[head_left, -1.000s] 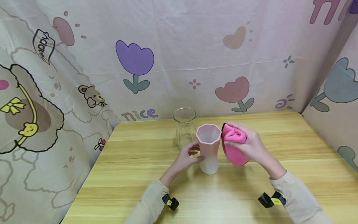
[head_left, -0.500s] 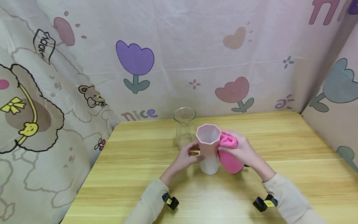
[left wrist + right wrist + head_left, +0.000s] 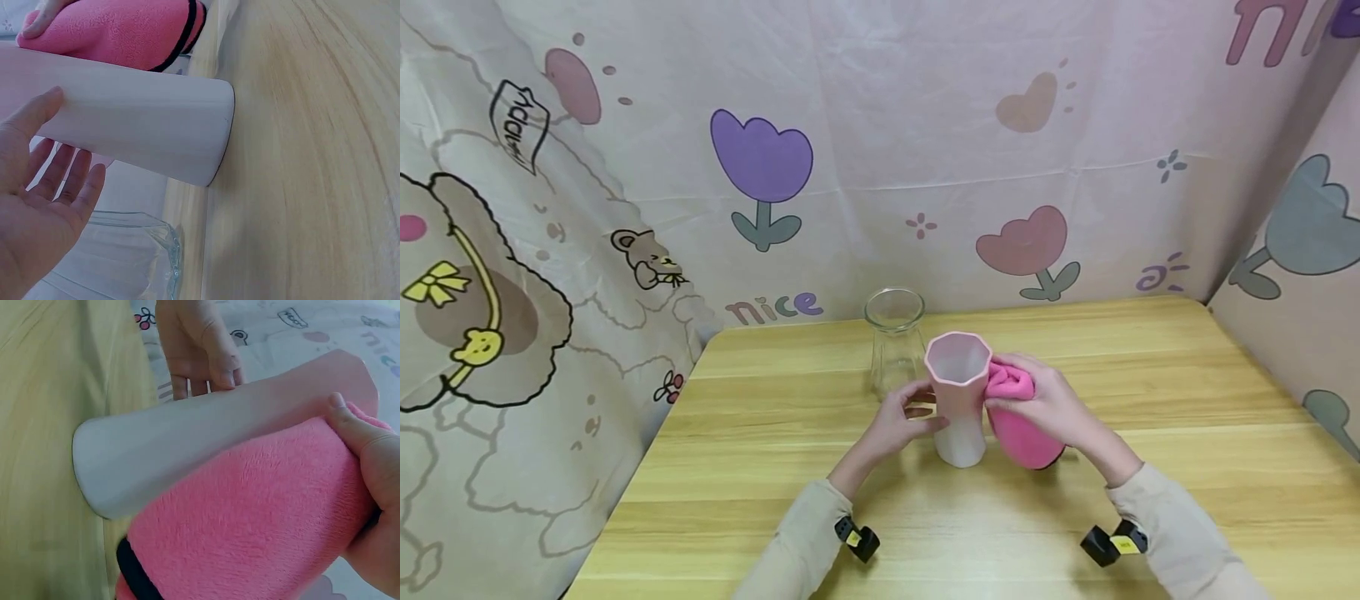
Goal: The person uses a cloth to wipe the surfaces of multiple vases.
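Observation:
A tall vase, pink at its wavy rim and fading to white at the base, stands upright on the table. My left hand holds it lightly from the left, thumb on the near side and fingertips at the far side, as the left wrist view shows. On the opposite side, my right hand grips a bunched pink towel with black edging. The towel lies along the vase's upper wall, and in the right wrist view the right thumb is right at the vase near its rim. The loose part of the towel hangs below.
Behind the left hand stands a clear glass vase with a flared rim, close to the pink one. The wooden table ends at a printed cloth backdrop at the rear.
My right hand has moved left and slightly down, bringing the towel from beside the vase onto its wall; over the last half second it barely shifts. The left hand and vase stay put.

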The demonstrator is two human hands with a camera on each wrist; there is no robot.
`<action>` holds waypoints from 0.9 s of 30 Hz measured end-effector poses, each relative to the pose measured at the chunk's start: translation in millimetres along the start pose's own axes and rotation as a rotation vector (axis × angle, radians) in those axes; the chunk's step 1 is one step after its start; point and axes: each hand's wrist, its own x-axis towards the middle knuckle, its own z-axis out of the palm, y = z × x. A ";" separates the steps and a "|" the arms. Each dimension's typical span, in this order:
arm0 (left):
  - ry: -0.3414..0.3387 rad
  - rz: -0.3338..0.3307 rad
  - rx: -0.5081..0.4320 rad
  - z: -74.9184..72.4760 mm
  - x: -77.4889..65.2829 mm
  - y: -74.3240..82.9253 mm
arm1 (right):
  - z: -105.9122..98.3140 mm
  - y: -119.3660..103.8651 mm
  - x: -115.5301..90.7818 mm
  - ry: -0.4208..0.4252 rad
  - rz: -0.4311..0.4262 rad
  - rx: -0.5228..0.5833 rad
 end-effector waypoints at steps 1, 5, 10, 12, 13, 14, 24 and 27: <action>0.002 0.002 -0.001 -0.1 -0.1 0.2 | 0.3 -0.8 0.4 0.001 -0.006 -0.001; -0.003 0.004 0.001 -0.6 -0.3 0.6 | 8.2 6.2 -2.6 -0.065 -0.024 -0.066; -0.007 0.004 0.006 -0.7 -0.4 0.6 | 14.5 15.8 -8.2 -0.152 0.014 -0.127; -0.007 0.000 0.004 -0.7 -0.1 0.2 | 13.0 15.2 -7.9 -0.138 0.019 -0.112; -0.008 -0.002 0.003 -0.8 0.1 0.0 | 11.8 14.2 -7.4 -0.124 0.022 -0.091; -0.008 -0.001 0.005 -0.9 0.2 -0.2 | 10.7 13.3 -6.7 -0.107 0.019 -0.074; -0.015 0.012 -0.004 -0.3 -0.6 0.2 | 14.6 16.2 -4.9 -0.205 0.055 -0.078; -0.013 0.015 -0.001 -0.6 -0.7 0.4 | 18.4 20.8 -4.5 -0.270 0.062 -0.109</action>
